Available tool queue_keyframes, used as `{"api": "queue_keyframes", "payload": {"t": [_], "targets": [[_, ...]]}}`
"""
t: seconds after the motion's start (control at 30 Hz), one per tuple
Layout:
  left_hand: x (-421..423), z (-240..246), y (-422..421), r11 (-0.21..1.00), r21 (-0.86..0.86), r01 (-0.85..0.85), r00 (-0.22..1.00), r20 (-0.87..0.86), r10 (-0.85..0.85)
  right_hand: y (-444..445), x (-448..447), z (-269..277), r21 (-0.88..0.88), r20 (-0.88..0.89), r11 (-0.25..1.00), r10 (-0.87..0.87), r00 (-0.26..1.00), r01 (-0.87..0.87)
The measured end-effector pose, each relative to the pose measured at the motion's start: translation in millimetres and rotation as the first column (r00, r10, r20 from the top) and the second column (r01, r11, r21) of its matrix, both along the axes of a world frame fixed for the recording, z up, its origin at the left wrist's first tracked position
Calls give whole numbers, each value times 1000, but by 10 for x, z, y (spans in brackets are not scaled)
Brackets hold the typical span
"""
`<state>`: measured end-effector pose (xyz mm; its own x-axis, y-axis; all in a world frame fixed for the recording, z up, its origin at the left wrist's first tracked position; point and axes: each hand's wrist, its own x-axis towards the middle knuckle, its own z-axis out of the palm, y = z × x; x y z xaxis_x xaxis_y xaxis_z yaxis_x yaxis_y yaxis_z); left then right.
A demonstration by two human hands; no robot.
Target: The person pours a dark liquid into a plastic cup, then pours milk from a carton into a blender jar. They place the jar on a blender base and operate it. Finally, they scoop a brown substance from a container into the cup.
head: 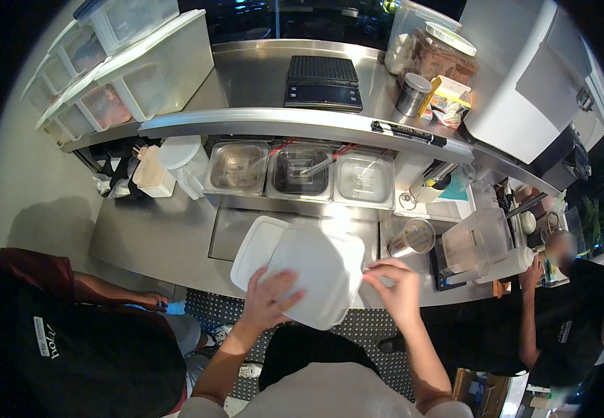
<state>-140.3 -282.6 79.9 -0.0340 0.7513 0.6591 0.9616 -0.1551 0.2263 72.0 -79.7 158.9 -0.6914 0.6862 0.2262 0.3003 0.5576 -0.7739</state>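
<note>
Two white plastic lids or a lidded container, hard to tell apart, overlap over the front of the steel counter; the larger white plastic lid lies over the left part. My left hand rests on its near left side with fingers spread across the surface. At its right edge, my right hand pinches the rim between thumb and fingers. Whatever lies under the lid is hidden. Beyond it stand steel food pans with clear lids. A clear plastic cup is on the counter right of the lid.
A black digital scale sits on the upper steel shelf. Storage bins stand at upper left. A clear pitcher is at right. One person in black stands close at left, another at right.
</note>
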Motion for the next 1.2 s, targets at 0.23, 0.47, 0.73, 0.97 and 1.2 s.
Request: {"api": "queue_keyframes", "payload": {"t": [0.23,0.47,0.73,0.97,1.2], "targets": [[90,361,-22,916,-402,-7,994,-103,-38,-142,352,-746,-740,-153,670,-249,956,57],[-150,-214,-210,819,-282,-500,445,727,522,-561,7,-816,-926,-131,365,-76,989,-94],[-35,-154,-580,944,-255,-209,-163,961,223,-625,-183,-646,-966,-147,234,-146,978,-110],[-365,-122,-1246,879,-164,-448,-167,981,97,-954,-995,-429,-959,-123,246,86,989,-141],[-1238,-109,-1706,726,-87,-682,-127,992,-1,-1281,-2265,-657,-924,-257,208,283,924,-321]]}}
